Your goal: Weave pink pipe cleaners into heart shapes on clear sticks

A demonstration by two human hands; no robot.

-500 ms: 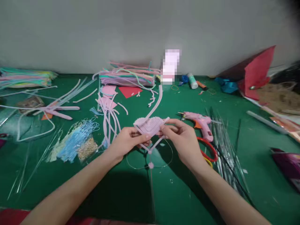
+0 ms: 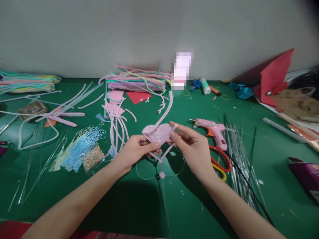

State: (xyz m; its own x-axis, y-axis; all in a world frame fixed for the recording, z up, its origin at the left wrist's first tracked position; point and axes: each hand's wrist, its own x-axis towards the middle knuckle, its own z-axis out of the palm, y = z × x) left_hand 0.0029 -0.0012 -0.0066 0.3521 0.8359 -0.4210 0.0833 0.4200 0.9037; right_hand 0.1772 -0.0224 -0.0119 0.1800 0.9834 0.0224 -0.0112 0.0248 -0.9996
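Observation:
Both my hands hold a pink fan-shaped piece woven from pipe cleaners, above the green table. My left hand pinches its left underside, fingers closed. My right hand grips its right edge and a loose pink pipe-cleaner end. A long pink pipe cleaner trails from the piece toward the wall. A thin wire stem with a small pink bead hangs below, over a clear wire ring.
A pink glue gun and red-handled scissors lie right of my hands, beside a bundle of thin wires. Pipe-cleaner stacks sit at the wall. Blue tassels, a bead bag and loose pink pipe cleaners lie left.
My right hand has shifted slightly up along the piece's right edge, its fingers now reaching the loose pipe-cleaner end. The left hand and the piece have barely moved.

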